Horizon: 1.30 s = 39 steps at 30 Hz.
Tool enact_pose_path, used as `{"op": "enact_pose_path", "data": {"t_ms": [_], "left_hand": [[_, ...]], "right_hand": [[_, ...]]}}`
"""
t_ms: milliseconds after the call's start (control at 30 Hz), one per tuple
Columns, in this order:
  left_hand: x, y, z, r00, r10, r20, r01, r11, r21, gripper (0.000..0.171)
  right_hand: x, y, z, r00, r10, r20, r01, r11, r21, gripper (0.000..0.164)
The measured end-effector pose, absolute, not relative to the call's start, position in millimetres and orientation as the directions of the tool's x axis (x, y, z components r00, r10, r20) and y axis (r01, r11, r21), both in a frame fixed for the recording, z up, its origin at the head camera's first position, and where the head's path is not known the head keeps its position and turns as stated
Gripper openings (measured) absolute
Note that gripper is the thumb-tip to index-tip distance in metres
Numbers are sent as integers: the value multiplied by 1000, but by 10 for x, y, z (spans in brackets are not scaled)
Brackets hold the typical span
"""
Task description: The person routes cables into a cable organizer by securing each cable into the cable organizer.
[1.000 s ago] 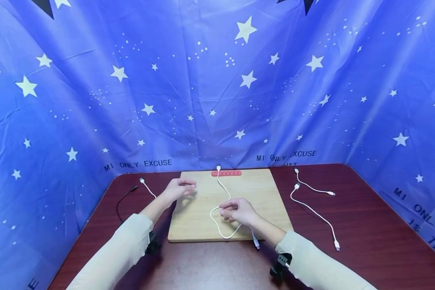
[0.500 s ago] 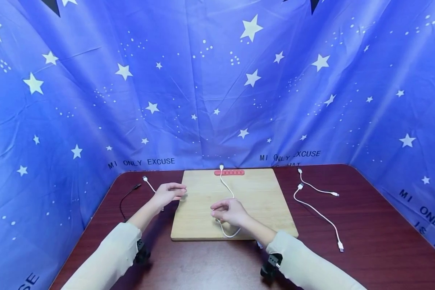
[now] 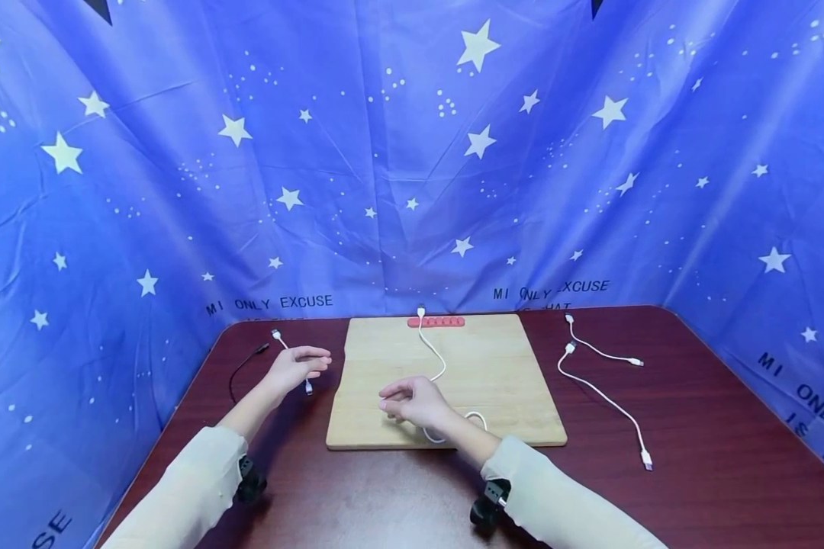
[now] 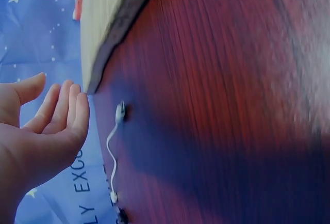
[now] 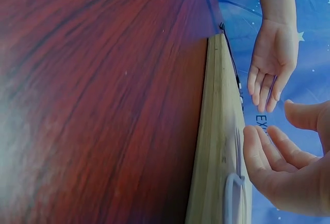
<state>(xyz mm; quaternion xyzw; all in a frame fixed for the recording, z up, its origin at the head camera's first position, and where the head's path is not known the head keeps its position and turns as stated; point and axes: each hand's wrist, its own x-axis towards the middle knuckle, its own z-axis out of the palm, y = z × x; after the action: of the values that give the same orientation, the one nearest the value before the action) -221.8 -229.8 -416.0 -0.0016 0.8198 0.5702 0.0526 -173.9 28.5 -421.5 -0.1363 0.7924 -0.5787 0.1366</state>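
Observation:
My left hand (image 3: 297, 369) hovers left of the wooden board (image 3: 508, 381), fingers extended and holding nothing. In the head view it overlaps a short white USB cable (image 3: 309, 387); the left wrist view shows that cable (image 4: 120, 112) lying on the table beyond the hand. Over the lower part of the board is my right hand (image 3: 415, 402), its fingers relaxed with a gap to the thumb and nothing between them. A longer white cable (image 3: 421, 312) has its plug at the red cable-clip strip (image 3: 439, 322) on the board's far edge; my right hand and forearm partly hide its loop.
Two white cables, a longer one (image 3: 607, 404) and a shorter one (image 3: 600, 358), lie right of the board. A thin black cable (image 3: 243, 364) lies at the far left. A blue starry curtain (image 3: 384, 152) hangs behind the dark red table (image 3: 378, 503).
Both hands have moved left: the left from the board's left edge to above the short white cable, the right away from the long cable's loop. The camera view has shifted slightly.

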Motion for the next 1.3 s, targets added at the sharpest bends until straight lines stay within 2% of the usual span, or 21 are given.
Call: {"op": "enact_pose_path", "data": {"t_ms": [567,867,1133,1300], "left_hand": [[-2397,-2738,-4283,-992,-107,-59,-105,494,863,36],[-2586,-2881,-4213,-981,-186,-50,-146,546,825,39],[-2717,-2995,-4151,-965,-251,75,-137,727,672,34],[-2804,-3048,-4162,-954,-293,63,-185,740,647,36]], "right_hand": [[-1789,61,-4304,-935,-348,-71,-4,211,-978,27],[-1869,-111,-4259,-937,-343,-60,-23,233,-972,25],[-1916,-312,-4267,-942,-333,-49,-49,280,-959,23],[-1935,-441,-4253,-945,-323,-46,-51,288,-956,24]]}}
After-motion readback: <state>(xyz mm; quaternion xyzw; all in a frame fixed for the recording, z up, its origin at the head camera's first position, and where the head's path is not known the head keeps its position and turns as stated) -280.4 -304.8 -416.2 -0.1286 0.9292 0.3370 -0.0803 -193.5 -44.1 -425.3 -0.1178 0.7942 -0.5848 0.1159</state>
